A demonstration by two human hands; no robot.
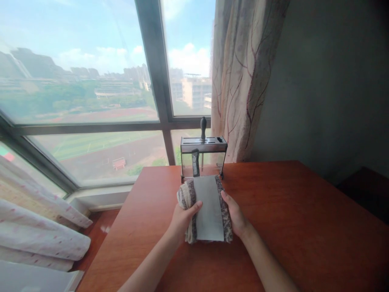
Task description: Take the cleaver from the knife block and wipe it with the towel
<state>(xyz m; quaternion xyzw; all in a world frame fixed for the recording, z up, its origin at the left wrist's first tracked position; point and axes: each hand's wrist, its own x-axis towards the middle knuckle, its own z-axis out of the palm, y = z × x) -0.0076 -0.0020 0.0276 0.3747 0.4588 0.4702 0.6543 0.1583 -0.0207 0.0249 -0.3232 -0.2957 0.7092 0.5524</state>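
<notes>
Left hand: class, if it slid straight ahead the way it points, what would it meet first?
Probably the metal knife rack, just beyond the cloth the left hand grips; depth is uncertain.

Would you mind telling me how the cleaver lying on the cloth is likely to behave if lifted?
The cleaver has a broad, flat metal blade, so it is probably stiff and heavy for its size. Its smooth face may be slippery. Resting on the soft folded cloth, it might slide or tilt when nudged.

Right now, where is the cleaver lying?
In the head view, the cleaver lies flat on a folded cloth at the table's middle, between the left hand and right hand, before the knife rack.
</notes>
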